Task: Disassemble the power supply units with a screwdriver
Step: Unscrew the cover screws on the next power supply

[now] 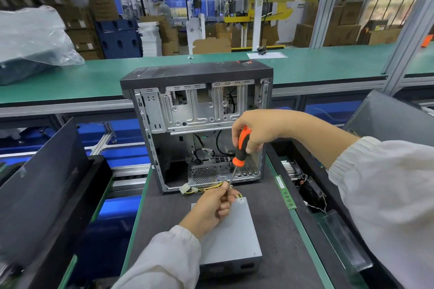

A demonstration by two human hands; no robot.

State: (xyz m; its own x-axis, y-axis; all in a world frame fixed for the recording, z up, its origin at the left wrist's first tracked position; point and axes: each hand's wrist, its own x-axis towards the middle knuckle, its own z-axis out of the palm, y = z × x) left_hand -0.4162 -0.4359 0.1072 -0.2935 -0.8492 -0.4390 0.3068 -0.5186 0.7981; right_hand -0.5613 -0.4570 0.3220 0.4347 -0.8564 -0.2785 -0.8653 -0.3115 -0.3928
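Panels of dark metal [47, 185] are leaning at your far left, beside the grey mat [169, 213]. Your left hand [211, 206] is pinching the screwdriver's [240, 148] thin shaft just above the power supply unit [234, 241], which is lying flat on the mat, nearest you, with its yellow wires [209, 188] trailing toward the open computer case [199, 124] standing behind it. Your right hand [256, 131] is gripping the orange-and-black handle from above, tilting the tool down toward the unit's far corner. Green memory sticks [285, 192] are lying along the mat's right edge, beside a tray of parts [312, 190].
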